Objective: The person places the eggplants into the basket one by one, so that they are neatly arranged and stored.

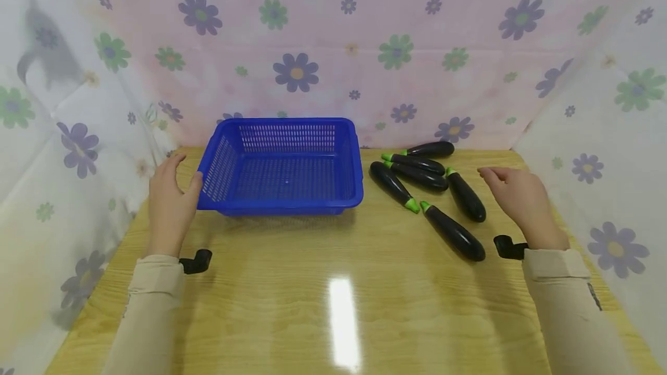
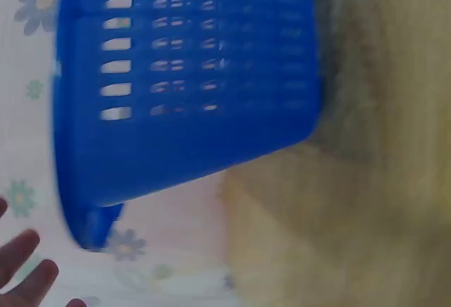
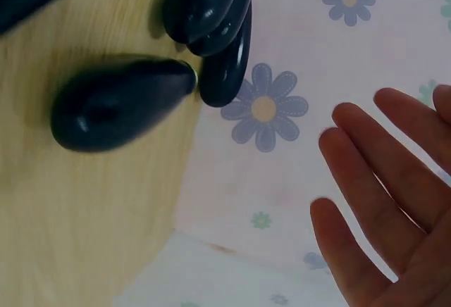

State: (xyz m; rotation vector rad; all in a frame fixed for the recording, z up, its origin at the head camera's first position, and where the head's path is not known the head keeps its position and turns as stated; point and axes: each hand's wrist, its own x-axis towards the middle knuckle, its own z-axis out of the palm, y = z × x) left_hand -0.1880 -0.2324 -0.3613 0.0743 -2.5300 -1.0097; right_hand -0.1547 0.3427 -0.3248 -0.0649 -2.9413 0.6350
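Note:
At the left of the table stands a blue plastic basket (image 1: pixel 283 206) with slotted sides and a bare floor. My left hand (image 1: pixel 173 201) is at its left side, thumb tip right at the rim and fingers spread. In the left wrist view, fingertips (image 2: pixel 36 279) show at the lower left, below the basket's corner. Over the right part of the table, my right hand (image 1: pixel 523 204) holds nothing; the right wrist view shows its fingers (image 3: pixel 366 173) extended and apart. Nearest to it lies a dark eggplant (image 1: pixel 467 197) with a green stem. Another eggplant (image 1: pixel 454 233) lies in front.
Several more eggplants (image 1: pixel 419 177) lie grouped between the basket and my right hand, one close to the basket's right side. Flowered cloth (image 1: pixel 323 33) hangs behind the wooden table (image 1: pixel 271 294) and along both sides. Light glares off the tabletop near the front.

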